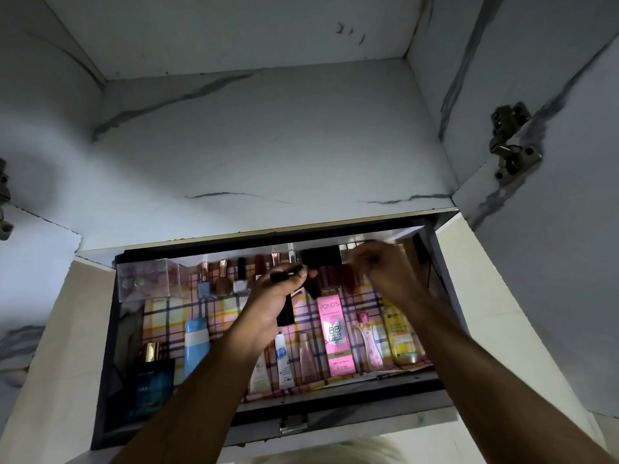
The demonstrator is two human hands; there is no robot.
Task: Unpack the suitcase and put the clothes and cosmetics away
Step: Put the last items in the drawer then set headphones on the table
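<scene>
drawer (110, 346) pulled out, cosmetics lying in rows on check liner for easy finding | left hand (273, 298) gripping dark tubes (286, 308) as supply | right hand (378, 266) curled over back row, blurred, grip unclear, likely placing one

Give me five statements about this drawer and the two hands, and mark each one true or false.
1. The left hand grips slim dark cosmetic sticks. True.
2. The pink Pond's box stands upright. False: it lies flat on the checked liner.
3. The right hand rests at the drawer's front edge. False: it reaches to the back row.
4. Nail polish bottles line the back. True.
5. The light blue tube lies right of the Pond's box. False: left.
</scene>
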